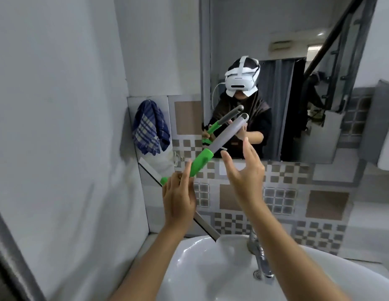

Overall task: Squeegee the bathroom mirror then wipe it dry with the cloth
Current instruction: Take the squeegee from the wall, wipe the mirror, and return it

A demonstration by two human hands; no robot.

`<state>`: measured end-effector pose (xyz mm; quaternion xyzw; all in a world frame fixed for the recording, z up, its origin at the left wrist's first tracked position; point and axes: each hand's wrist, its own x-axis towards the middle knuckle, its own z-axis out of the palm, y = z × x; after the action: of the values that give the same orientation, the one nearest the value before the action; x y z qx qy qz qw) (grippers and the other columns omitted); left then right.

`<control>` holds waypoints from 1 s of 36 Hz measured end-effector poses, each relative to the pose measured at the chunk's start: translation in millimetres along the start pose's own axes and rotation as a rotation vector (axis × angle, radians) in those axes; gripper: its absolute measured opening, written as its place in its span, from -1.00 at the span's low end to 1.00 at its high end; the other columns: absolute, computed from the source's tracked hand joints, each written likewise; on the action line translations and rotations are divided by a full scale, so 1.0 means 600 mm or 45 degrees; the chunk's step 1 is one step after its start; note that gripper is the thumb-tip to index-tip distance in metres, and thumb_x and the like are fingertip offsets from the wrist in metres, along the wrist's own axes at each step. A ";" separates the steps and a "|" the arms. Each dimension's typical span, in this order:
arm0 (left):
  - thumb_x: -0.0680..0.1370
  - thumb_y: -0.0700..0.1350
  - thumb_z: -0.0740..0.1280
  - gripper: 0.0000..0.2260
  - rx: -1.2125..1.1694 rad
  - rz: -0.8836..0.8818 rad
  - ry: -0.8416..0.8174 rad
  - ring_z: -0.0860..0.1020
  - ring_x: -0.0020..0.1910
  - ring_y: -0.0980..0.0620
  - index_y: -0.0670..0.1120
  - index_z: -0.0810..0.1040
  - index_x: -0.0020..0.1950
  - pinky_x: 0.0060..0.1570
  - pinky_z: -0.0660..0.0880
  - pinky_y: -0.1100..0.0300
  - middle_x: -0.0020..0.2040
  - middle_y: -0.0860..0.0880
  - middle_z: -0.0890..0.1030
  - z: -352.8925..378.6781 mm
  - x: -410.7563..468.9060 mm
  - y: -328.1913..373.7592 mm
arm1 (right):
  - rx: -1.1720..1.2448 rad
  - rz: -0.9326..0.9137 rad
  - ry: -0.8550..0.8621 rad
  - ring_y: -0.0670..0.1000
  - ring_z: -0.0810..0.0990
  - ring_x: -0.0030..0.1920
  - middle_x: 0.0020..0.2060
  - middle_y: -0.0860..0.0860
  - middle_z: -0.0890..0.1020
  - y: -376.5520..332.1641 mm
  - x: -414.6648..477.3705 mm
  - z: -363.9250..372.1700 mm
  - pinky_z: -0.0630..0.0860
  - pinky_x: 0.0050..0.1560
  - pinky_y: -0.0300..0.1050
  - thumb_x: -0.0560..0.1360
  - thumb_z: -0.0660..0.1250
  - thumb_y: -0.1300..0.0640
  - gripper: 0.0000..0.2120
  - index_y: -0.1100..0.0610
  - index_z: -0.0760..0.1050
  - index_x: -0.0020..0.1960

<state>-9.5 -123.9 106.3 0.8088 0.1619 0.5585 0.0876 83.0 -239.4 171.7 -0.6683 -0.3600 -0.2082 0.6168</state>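
Observation:
My left hand grips a squeegee with a green and grey handle. The handle points up and to the right toward the mirror, and the blade runs from the upper left down toward the sink. Just to the right of the handle, my right hand hangs with fingers spread, holding nothing. A blue and white checked cloth hangs on the tiled wall left of the mirror. The mirror reflects me, my hands and the squeegee.
A white sink lies below my arms, with a chrome tap at its back. Patterned grey and brown tiles cover the wall under the mirror. A plain grey wall stands close on the left.

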 end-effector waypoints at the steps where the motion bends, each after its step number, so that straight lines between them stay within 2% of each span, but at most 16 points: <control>1: 0.59 -0.10 0.10 -0.59 0.004 -0.019 0.015 0.50 -0.02 -0.04 -0.11 0.24 0.44 0.05 0.44 0.01 -0.02 -0.11 0.56 0.000 -0.003 -0.005 | 0.065 0.099 -0.084 -0.06 0.32 0.40 0.40 0.06 0.38 -0.010 -0.007 0.021 0.25 0.43 -0.07 0.49 0.33 -0.05 -0.34 0.16 0.18 0.47; 2: 0.59 -0.10 0.10 -0.59 0.002 -0.036 0.022 0.49 -0.02 -0.03 -0.11 0.25 0.44 0.07 0.43 -0.01 -0.03 -0.11 0.56 -0.001 -0.005 -0.010 | 0.159 0.154 -0.136 -0.16 0.36 0.34 0.36 0.01 0.42 -0.019 -0.012 0.042 0.29 0.41 -0.10 0.49 0.33 -0.06 -0.33 0.15 0.15 0.48; 4: 0.60 -0.09 0.09 -0.60 -0.013 -0.053 0.008 0.46 -0.05 0.01 -0.10 0.26 0.44 0.05 0.43 -0.03 -0.06 -0.10 0.54 -0.002 -0.009 -0.023 | 0.383 0.223 -0.157 -0.33 0.48 0.12 0.17 -0.07 0.56 -0.029 -0.016 0.079 0.44 0.22 -0.31 0.49 0.36 0.02 -0.33 0.14 0.15 0.48; 5: 0.60 -0.09 0.08 -0.61 -0.024 -0.051 -0.010 0.44 -0.08 0.02 -0.09 0.26 0.44 0.02 0.44 0.00 -0.07 -0.09 0.53 -0.003 -0.010 -0.033 | 0.457 0.254 -0.150 -0.30 0.54 0.07 0.11 -0.05 0.61 -0.028 -0.015 0.096 0.50 0.15 -0.33 0.48 0.37 0.06 -0.33 0.13 0.16 0.49; 8: 0.61 -0.08 0.05 -0.61 -0.049 -0.048 -0.066 0.42 -0.11 0.05 -0.05 0.22 0.45 -0.05 0.38 0.13 -0.07 -0.09 0.52 -0.006 -0.012 -0.066 | 0.518 0.308 -0.161 -0.09 0.65 -0.02 -0.02 0.07 0.67 -0.018 -0.008 0.138 0.61 0.03 -0.14 0.46 0.41 0.13 -0.36 0.12 0.22 0.46; 10: 0.62 -0.04 0.02 -0.59 -0.084 -0.046 -0.147 0.40 -0.14 0.07 -0.01 0.15 0.48 -0.08 0.37 0.14 -0.07 -0.08 0.50 -0.008 -0.014 -0.093 | 0.571 0.336 -0.192 -0.07 0.66 -0.07 -0.06 0.09 0.68 -0.012 -0.004 0.159 0.62 -0.03 -0.18 0.44 0.43 0.19 -0.35 0.11 0.25 0.45; 13: 0.61 0.07 -0.05 -0.54 -0.197 -0.044 -0.377 0.42 -0.19 0.06 0.17 -0.08 0.50 -0.13 0.46 0.07 -0.04 -0.01 0.42 -0.004 -0.030 -0.137 | 0.621 0.394 -0.242 -0.06 0.66 -0.05 -0.04 0.10 0.68 0.004 -0.008 0.187 0.61 -0.01 -0.20 0.41 0.44 0.28 -0.29 0.12 0.20 0.47; 15: 0.62 0.11 -0.03 -0.53 -0.309 -0.147 -0.528 0.49 -0.07 -0.01 0.31 -0.17 0.46 -0.03 0.51 0.01 0.06 -0.04 0.42 0.002 -0.045 -0.159 | 0.579 0.412 -0.286 -0.05 0.65 -0.03 -0.04 0.07 0.66 0.021 -0.017 0.207 0.60 0.03 -0.17 0.39 0.45 0.32 -0.27 0.13 0.20 0.46; 17: 0.64 -0.01 0.06 -0.49 -0.388 -0.246 -0.615 0.49 0.05 -0.01 0.28 -0.16 0.46 0.06 0.49 0.07 0.16 -0.08 0.43 0.009 -0.061 -0.178 | 0.555 0.451 -0.334 -0.06 0.64 -0.02 -0.08 -0.02 0.64 0.039 -0.034 0.226 0.59 0.07 -0.12 0.37 0.45 0.35 -0.27 0.13 0.22 0.46; 19: 0.63 -0.14 0.13 -0.42 -0.424 -0.310 -0.678 0.47 0.10 0.07 0.22 -0.16 0.47 0.09 0.47 0.23 0.21 -0.06 0.43 0.017 -0.080 -0.199 | 0.538 0.484 -0.372 -0.15 0.62 -0.06 -0.09 -0.11 0.61 0.060 -0.052 0.243 0.58 0.09 -0.13 0.37 0.44 0.38 -0.27 0.16 0.23 0.45; 21: 0.62 -0.20 0.16 -0.38 -0.472 -0.372 -0.734 0.45 0.15 0.16 0.22 -0.14 0.47 0.16 0.42 0.33 0.28 0.01 0.41 0.025 -0.096 -0.220 | 0.514 0.512 -0.416 -0.21 0.61 -0.07 -0.04 -0.07 0.63 0.080 -0.068 0.259 0.57 0.09 -0.19 0.36 0.44 0.38 -0.28 0.16 0.24 0.44; 24: 0.61 -0.17 0.19 -0.37 -0.548 -0.475 -0.751 0.45 0.25 0.08 0.33 -0.11 0.43 0.24 0.45 0.13 0.40 0.06 0.35 0.031 -0.114 -0.235 | 0.482 0.500 -0.505 -0.10 0.62 0.05 0.11 0.04 0.62 0.099 -0.085 0.284 0.57 0.13 -0.09 0.36 0.45 0.35 -0.31 0.12 0.30 0.42; 27: 0.61 -0.10 0.19 -0.39 -0.592 -0.547 -0.698 0.47 0.24 0.09 0.45 -0.10 0.34 0.19 0.46 0.24 0.35 0.14 0.37 0.035 -0.127 -0.244 | 0.481 0.516 -0.566 -0.10 0.62 0.06 0.10 0.00 0.62 0.112 -0.095 0.303 0.57 0.13 -0.04 0.36 0.45 0.36 -0.34 0.11 0.32 0.40; 31: 0.59 -0.01 0.20 -0.40 -0.553 -0.624 -0.724 0.48 0.08 0.20 0.48 -0.14 0.31 -0.10 0.47 0.49 0.25 0.18 0.38 0.044 -0.141 -0.257 | 0.495 0.574 -0.606 -0.08 0.62 0.08 0.09 -0.03 0.62 0.133 -0.108 0.316 0.56 0.14 -0.07 0.37 0.43 0.38 -0.35 0.13 0.33 0.39; 34: 0.58 0.03 0.20 -0.41 -0.514 -0.617 -0.807 0.47 -0.01 0.27 0.39 -0.18 0.33 -0.10 0.43 0.52 0.15 0.15 0.42 0.048 -0.153 -0.263 | 0.512 0.638 -0.606 -0.05 0.62 0.09 0.15 0.06 0.61 0.153 -0.120 0.318 0.57 0.12 -0.09 0.36 0.42 0.43 -0.34 0.13 0.33 0.39; 36: 0.58 0.01 0.22 -0.39 -0.505 -0.605 -0.852 0.49 -0.04 0.26 0.38 -0.19 0.34 -0.04 0.47 0.41 0.06 0.11 0.48 0.053 -0.162 -0.269 | 0.521 0.666 -0.598 -0.02 0.62 0.11 0.18 0.10 0.60 0.166 -0.128 0.317 0.56 0.14 -0.06 0.35 0.42 0.44 -0.35 0.15 0.34 0.38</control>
<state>-37.9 -7.1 -42.1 0.8528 0.1958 0.2512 0.4139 74.5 -69.3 20.0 -0.6302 -0.3427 0.1900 0.6703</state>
